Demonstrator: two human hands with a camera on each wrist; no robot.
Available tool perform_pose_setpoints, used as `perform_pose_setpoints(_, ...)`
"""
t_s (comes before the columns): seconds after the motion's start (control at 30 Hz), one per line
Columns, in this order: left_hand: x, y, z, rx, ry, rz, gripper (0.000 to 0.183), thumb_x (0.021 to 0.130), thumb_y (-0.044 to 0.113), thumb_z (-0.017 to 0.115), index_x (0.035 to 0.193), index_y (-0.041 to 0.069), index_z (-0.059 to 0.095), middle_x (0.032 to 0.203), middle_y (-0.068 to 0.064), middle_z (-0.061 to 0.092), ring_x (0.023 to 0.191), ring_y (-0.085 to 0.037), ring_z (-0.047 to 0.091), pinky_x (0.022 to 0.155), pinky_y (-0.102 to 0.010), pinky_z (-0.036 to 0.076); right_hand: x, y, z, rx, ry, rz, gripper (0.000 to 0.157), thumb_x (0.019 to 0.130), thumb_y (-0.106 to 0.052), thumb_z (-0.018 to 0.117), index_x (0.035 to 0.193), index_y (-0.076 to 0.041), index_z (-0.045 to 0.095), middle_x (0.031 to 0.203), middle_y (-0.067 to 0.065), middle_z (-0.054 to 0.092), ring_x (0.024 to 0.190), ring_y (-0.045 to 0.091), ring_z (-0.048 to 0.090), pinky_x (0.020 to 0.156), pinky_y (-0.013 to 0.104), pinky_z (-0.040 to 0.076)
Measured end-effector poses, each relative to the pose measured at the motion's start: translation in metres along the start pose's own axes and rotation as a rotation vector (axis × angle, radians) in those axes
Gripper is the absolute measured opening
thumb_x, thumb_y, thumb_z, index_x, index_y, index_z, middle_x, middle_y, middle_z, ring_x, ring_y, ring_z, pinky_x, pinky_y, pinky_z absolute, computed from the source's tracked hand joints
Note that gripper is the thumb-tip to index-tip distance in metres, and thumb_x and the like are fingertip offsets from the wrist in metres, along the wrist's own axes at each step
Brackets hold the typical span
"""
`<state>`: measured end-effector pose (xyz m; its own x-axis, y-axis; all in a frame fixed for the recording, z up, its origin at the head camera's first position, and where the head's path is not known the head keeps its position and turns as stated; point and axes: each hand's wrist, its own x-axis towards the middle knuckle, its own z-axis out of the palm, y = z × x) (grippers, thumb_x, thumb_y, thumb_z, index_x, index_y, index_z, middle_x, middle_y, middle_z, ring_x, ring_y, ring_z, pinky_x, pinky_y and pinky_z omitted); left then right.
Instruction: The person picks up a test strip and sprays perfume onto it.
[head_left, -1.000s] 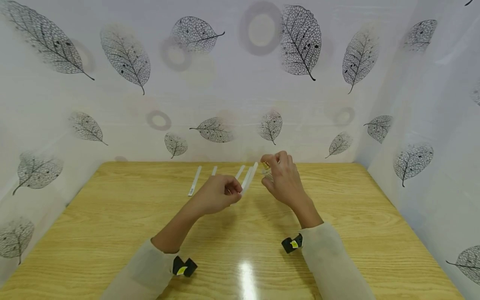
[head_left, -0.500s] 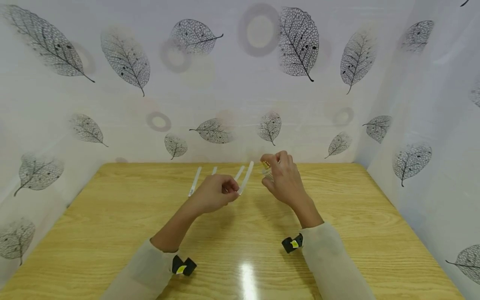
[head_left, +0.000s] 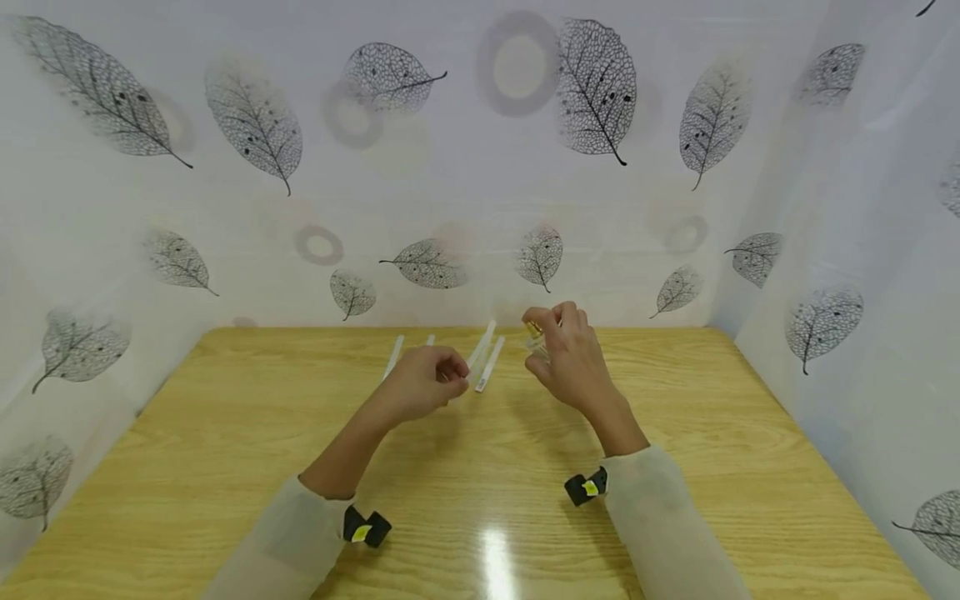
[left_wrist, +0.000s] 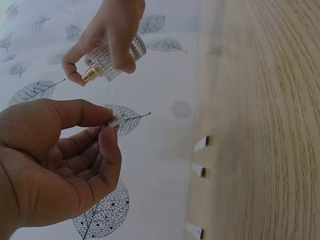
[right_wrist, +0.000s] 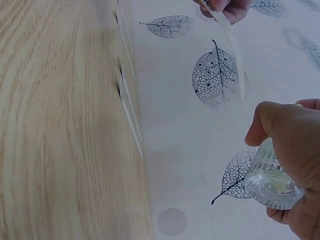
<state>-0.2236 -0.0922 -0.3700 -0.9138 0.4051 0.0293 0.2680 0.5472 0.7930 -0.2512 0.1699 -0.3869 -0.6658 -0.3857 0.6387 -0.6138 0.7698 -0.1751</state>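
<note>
My left hand (head_left: 420, 383) pinches one end of a white perfume test strip (right_wrist: 233, 45) between thumb and index finger. The strip points away from me, raised above the table, and its far part curves in the right wrist view. My right hand (head_left: 576, 360) grips a clear ribbed glass perfume bottle (left_wrist: 110, 60), with the index fingertip on its gold spray nozzle (left_wrist: 91, 75). In the left wrist view the nozzle faces toward the left hand's side. The bottle is tilted, its thick glass base showing in the right wrist view.
Several more white test strips lie apart near the back of the wooden table (head_left: 480, 467), one strip (head_left: 491, 365) right of the left hand, another strip (head_left: 393, 358) left of it. A leaf-patterned white curtain (head_left: 450, 183) rises behind the table.
My left hand has shifted slightly left with the pinched strip, so a strip on the table now shows to its right. The right hand with the bottle has stayed nearly still.
</note>
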Motion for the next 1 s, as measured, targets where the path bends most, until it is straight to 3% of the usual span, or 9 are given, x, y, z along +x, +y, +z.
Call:
perform_pose_setpoints(0.27, 0.008, -0.01, -0.001, 0.013, 0.012, -0.015, 0.012, 0.098, 0.013, 0.07, 0.106, 0.004, 0.07, 0.092, -0.005, 0.067, 0.076, -0.019, 0.066, 0.067, -0.032, 0.057, 0.0, 0.0, -0.001, -0.002, -0.011, 0.007, 0.054, 0.085, -0.006, 0.069, 0.132, -0.02, 0.045, 0.101, 0.014, 0.042, 0.078, 0.029, 0.036, 0.063, 0.04, 0.029)
perform_pose_setpoints(0.47, 0.017, -0.023, -0.001, -0.005, 0.028, -0.048, 0.016, 0.097, 0.01, 0.068, 0.109, 0.0, 0.069, 0.094, -0.008, 0.068, 0.08, -0.026, 0.068, 0.068, -0.032, 0.057, -0.001, -0.001, -0.003, -0.005, -0.018, 0.018, 0.054, 0.086, -0.007, 0.07, 0.132, -0.02, 0.045, 0.101, 0.014, 0.042, 0.078, 0.029, 0.036, 0.063, 0.04, 0.029)
perform_pose_setpoints(0.63, 0.027, -0.037, -0.003, -0.024, 0.041, -0.084, 0.014, 0.096, 0.008, 0.069, 0.107, -0.001, 0.069, 0.093, -0.01, 0.068, 0.075, -0.019, 0.066, 0.065, -0.031, 0.056, 0.0, -0.002, -0.003, -0.006, -0.021, 0.018, 0.055, 0.086, -0.007, 0.072, 0.132, -0.02, 0.045, 0.101, 0.015, 0.043, 0.079, 0.03, 0.037, 0.063, 0.039, 0.029)
perform_pose_setpoints(1.0, 0.042, -0.058, -0.006, 0.005, 0.059, -0.132, 0.012, 0.093, 0.006, 0.07, 0.103, -0.002, 0.07, 0.088, -0.01, 0.067, 0.069, -0.018, 0.063, 0.061, -0.029, 0.052, 0.0, -0.001, -0.004, 0.0, -0.021, 0.012, 0.053, 0.086, -0.007, 0.068, 0.132, -0.02, 0.045, 0.102, 0.015, 0.044, 0.079, 0.03, 0.039, 0.062, 0.04, 0.03)
